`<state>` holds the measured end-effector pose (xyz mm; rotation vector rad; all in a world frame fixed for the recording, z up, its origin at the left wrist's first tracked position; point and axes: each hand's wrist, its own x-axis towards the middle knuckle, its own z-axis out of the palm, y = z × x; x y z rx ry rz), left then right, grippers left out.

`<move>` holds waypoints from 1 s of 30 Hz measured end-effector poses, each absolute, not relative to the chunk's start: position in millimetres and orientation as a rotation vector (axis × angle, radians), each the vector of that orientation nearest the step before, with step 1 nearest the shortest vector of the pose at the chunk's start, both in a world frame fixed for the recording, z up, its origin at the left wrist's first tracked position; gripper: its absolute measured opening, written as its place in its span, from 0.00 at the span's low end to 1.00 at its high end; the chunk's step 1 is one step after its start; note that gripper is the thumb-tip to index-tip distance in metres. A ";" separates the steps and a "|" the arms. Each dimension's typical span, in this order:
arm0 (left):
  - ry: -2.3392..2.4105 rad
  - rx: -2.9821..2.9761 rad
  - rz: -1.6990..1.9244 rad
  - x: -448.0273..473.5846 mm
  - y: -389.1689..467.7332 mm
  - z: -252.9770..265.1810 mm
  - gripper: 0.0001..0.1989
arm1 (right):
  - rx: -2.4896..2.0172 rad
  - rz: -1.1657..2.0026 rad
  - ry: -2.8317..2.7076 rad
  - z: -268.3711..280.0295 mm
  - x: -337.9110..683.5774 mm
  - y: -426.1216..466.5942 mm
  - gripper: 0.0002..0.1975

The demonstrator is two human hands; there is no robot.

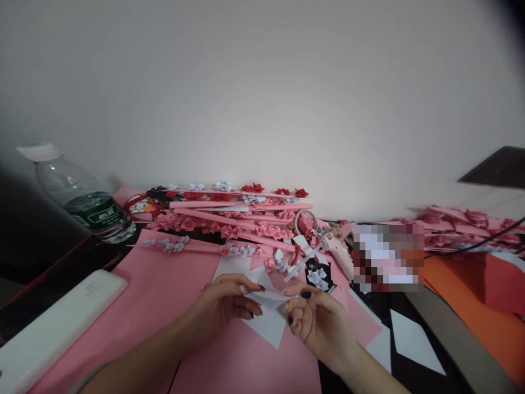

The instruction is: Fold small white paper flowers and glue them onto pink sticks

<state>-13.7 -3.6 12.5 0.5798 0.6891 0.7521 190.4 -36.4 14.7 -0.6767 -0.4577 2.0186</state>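
Note:
A small folded piece of white paper is held up between my two hands. My left hand pinches its left end between thumb and fingers. Its right end is gripped by my right hand, with the fingers curled in. Just below lies a white paper sheet, partly hidden by the hands, on large pink paper sheets. White folded paper flowers and a pink glue gun with a clear stick sit beyond my right hand.
Pink paper stems with folded flowers pile along the wall, near a tape roll. At left stand a water bottle and a long white case. Orange paper and a white sheet lie right. One patch is pixelated.

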 end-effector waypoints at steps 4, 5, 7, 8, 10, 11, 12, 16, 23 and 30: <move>0.746 0.379 0.820 -14.7 1.1 13.2 0.05 | -0.689 1.928 -0.463 17.3 191.9 -33.2 0.11; 0.759 0.331 0.824 -14.9 1.8 13.5 0.05 | -0.697 1.902 -0.477 17.1 191.4 -32.8 0.12; 0.783 0.260 0.818 -15.1 2.3 14.1 0.05 | -0.729 1.864 -0.563 15.0 189.1 -32.5 0.15; 0.790 0.240 0.800 -15.0 2.1 14.4 0.06 | -0.755 1.850 -0.637 13.0 187.4 -32.7 0.16; 0.799 0.226 0.760 -14.6 0.6 14.7 0.06 | -0.820 1.813 -0.831 8.1 184.0 -34.0 0.17; 0.802 0.234 0.740 -14.2 -0.7 14.7 0.06 | -0.840 1.785 -0.936 5.6 182.5 -35.1 0.16; 0.803 0.250 0.721 -13.6 -2.1 14.6 0.05 | -0.858 1.744 -1.041 3.4 181.4 -36.4 0.13; 0.789 0.343 0.681 -9.4 -8.7 13.6 0.07 | -1.031 1.490 -1.337 0.8 180.4 -42.4 0.11; 0.710 0.887 0.676 -2.1 -17.4 11.9 0.14 | -1.096 1.276 -1.354 4.6 178.6 -44.1 0.18; 0.797 1.353 0.811 -0.1 -24.9 12.5 0.12 | -1.090 1.305 -1.552 8.6 175.4 -46.9 0.21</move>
